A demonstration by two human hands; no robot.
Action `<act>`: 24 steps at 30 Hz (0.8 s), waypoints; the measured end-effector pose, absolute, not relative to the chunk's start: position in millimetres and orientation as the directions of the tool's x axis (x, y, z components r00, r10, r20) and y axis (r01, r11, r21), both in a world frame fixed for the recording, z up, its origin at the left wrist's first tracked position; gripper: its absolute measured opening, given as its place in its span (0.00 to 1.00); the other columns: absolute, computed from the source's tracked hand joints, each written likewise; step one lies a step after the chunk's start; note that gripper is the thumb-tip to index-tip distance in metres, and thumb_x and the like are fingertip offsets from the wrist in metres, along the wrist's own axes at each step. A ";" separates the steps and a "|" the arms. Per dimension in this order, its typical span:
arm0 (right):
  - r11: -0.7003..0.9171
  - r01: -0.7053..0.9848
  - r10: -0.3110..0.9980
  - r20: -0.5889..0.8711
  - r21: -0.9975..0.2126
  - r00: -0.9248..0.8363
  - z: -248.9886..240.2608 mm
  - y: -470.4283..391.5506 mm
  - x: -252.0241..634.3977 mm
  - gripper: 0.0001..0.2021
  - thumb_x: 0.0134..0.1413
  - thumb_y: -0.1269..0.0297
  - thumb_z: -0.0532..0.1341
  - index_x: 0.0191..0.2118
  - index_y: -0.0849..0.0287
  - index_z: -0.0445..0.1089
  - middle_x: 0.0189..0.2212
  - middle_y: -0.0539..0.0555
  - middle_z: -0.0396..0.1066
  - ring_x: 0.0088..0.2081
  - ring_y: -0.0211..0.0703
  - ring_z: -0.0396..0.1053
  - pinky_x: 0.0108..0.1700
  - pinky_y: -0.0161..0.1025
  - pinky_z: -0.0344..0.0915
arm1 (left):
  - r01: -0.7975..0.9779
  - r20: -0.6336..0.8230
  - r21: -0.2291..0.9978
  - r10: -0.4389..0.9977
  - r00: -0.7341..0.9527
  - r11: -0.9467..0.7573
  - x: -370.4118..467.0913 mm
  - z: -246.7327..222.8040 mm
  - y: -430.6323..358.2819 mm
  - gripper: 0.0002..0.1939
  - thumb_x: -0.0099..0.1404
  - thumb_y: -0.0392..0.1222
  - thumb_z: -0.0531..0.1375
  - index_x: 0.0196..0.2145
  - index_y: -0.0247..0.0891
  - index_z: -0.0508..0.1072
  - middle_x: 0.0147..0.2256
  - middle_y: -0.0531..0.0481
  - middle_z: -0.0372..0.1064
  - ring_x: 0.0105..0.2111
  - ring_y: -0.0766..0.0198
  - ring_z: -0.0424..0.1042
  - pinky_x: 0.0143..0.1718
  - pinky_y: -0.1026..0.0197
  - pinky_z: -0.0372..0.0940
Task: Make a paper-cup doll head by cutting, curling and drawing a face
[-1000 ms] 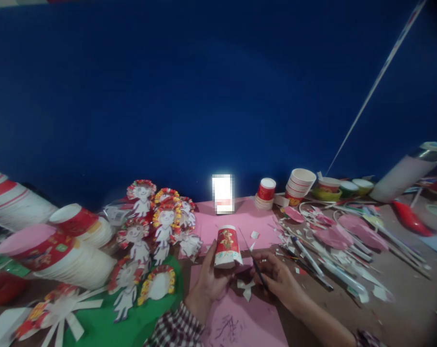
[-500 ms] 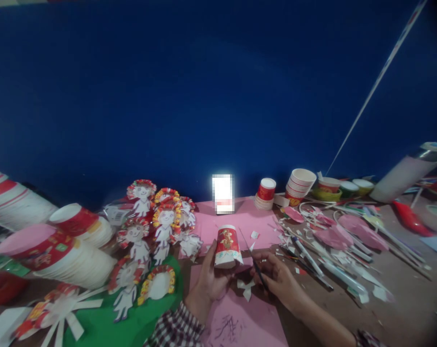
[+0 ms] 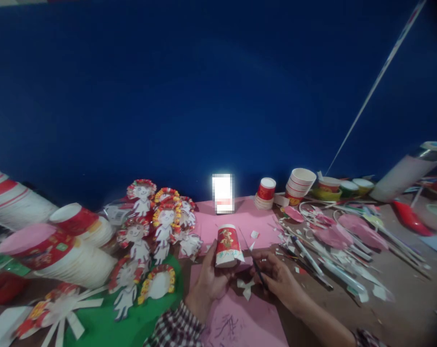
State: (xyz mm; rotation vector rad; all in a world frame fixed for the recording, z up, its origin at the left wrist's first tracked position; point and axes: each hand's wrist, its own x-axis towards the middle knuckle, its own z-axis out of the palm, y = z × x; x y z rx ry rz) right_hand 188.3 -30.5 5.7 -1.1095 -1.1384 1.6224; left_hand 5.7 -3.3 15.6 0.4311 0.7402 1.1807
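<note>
A red and white paper cup point(image 3: 227, 243) is held by my left hand point(image 3: 209, 282), its fingers wrapped round the lower left side. The cup's lower edge is cut, and a white flap sticks out at the right. My right hand point(image 3: 276, 277) is closed on a thin dark tool point(image 3: 257, 270), whose narrow pale tip points up just right of the cup; what kind of tool it is cannot be made out. Between the hands, white paper scraps point(image 3: 246, 285) lie on and beside pink paper point(image 3: 240, 315) with dark marks.
Paper figures with red and yellow rings point(image 3: 165, 219) stand at centre left, beside green paper point(image 3: 131, 323). Stacked cups point(image 3: 70, 260) lean at far left; more cups point(image 3: 300, 185) stand at the back right. Pens and scraps point(image 3: 312, 260) cover the right side. A bright blurred-out rectangle point(image 3: 223, 193) stands at the back.
The white flap at the cup's lower right edge sticks out a little further to the right. Both hands have stayed almost where they were.
</note>
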 end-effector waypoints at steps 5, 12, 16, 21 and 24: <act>-0.249 -0.135 0.944 -0.209 -0.959 -0.256 6.4 -30.8 187.9 0.25 0.43 0.48 0.68 0.43 0.55 0.61 0.25 0.47 0.68 0.23 0.33 0.62 0.19 0.27 0.56 | -0.735 -0.384 0.556 0.904 0.188 0.389 5.6 15.5 -3.4 0.21 0.52 0.55 0.67 0.35 0.36 0.74 0.26 0.46 0.72 0.27 0.56 0.72 0.30 0.57 0.67; -0.238 -0.144 0.947 -0.197 -0.961 -0.253 2.4 -31.0 188.0 0.25 0.44 0.49 0.68 0.43 0.56 0.60 0.25 0.47 0.68 0.23 0.33 0.62 0.18 0.26 0.56 | -0.776 -0.385 0.501 0.902 0.196 0.382 4.2 11.3 -1.8 0.19 0.52 0.52 0.68 0.35 0.34 0.73 0.27 0.47 0.72 0.27 0.60 0.72 0.30 0.60 0.67; -0.231 -0.130 0.947 -0.193 -0.964 -0.257 2.2 -31.1 188.3 0.25 0.45 0.49 0.67 0.44 0.56 0.60 0.25 0.47 0.68 0.23 0.32 0.61 0.18 0.26 0.56 | -0.782 -0.385 0.499 0.904 0.186 0.373 4.1 10.0 -2.0 0.18 0.52 0.50 0.68 0.36 0.37 0.72 0.27 0.48 0.72 0.27 0.58 0.72 0.29 0.60 0.67; -0.256 -0.133 0.943 -0.217 -0.957 -0.252 8.9 -31.2 187.1 0.26 0.43 0.48 0.68 0.43 0.56 0.60 0.24 0.47 0.67 0.23 0.32 0.60 0.18 0.26 0.56 | -0.804 -0.436 0.453 0.882 0.178 0.386 3.3 8.5 -1.6 0.19 0.49 0.49 0.70 0.34 0.37 0.70 0.24 0.49 0.72 0.24 0.58 0.72 0.24 0.60 0.65; -0.263 -0.135 0.942 -0.224 -0.955 -0.249 10.8 -31.5 186.8 0.26 0.42 0.48 0.69 0.42 0.56 0.61 0.25 0.47 0.67 0.24 0.33 0.61 0.18 0.26 0.56 | -0.798 -0.436 0.433 0.872 0.222 0.420 2.5 7.5 -0.6 0.22 0.48 0.52 0.70 0.34 0.35 0.70 0.24 0.48 0.72 0.22 0.59 0.71 0.22 0.61 0.63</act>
